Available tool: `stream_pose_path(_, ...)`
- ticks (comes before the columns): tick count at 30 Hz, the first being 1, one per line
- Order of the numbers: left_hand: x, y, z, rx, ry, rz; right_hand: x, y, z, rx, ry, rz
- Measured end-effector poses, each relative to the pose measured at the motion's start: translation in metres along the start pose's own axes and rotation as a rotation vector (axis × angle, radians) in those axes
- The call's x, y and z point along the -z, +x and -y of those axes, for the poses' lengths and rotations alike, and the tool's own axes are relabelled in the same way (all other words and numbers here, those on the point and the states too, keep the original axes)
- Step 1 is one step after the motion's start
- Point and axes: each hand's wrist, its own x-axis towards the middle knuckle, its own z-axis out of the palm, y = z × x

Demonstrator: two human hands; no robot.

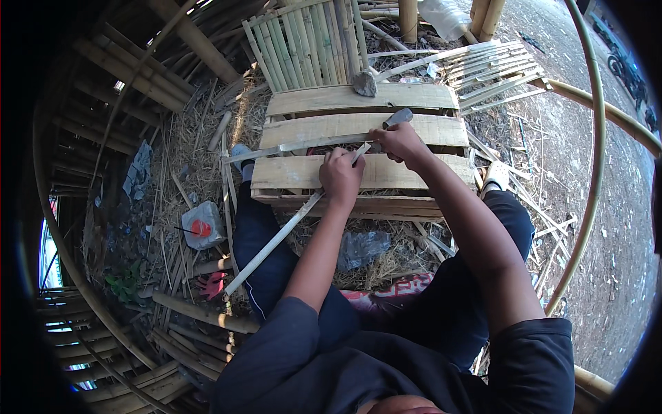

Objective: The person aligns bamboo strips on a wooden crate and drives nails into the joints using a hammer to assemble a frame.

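Note:
My left hand [341, 175] is closed around a long split bamboo strip [274, 243]. The strip slants from beside my left leg up to the slatted wooden crate [407, 172] in front of me, its cut end poking out past my fingers. Over the crate top, my right hand [401, 143] grips a hammer [398, 119], whose grey metal head shows above the fist; its handle is mostly hidden. A second bamboo strip [303, 145] lies across the slats, its right end reaching my right fingers; whether they pinch it I cannot tell.
On the crate's far edge rests a grey stone [365, 83]. Behind stands a green bamboo slat panel [303, 48], with another slatted panel [493, 72] to its right. A red-topped cup [200, 228] is at left. Bent bamboo poles [594, 152] frame the right side.

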Motion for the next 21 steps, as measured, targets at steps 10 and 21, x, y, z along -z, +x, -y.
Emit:
stream_pose_path(10,-0.0024,-0.0035,0.0001,-0.029,-0.007,-0.063,0.0008,0.0015,0.0009,-0.019,0.047,0.013)
stream_pose_path(21,0.0003,-0.0042,-0.0065,-0.039,-0.007,-0.08,0.008,0.0066,0.0036,0.04,0.083,0.043)
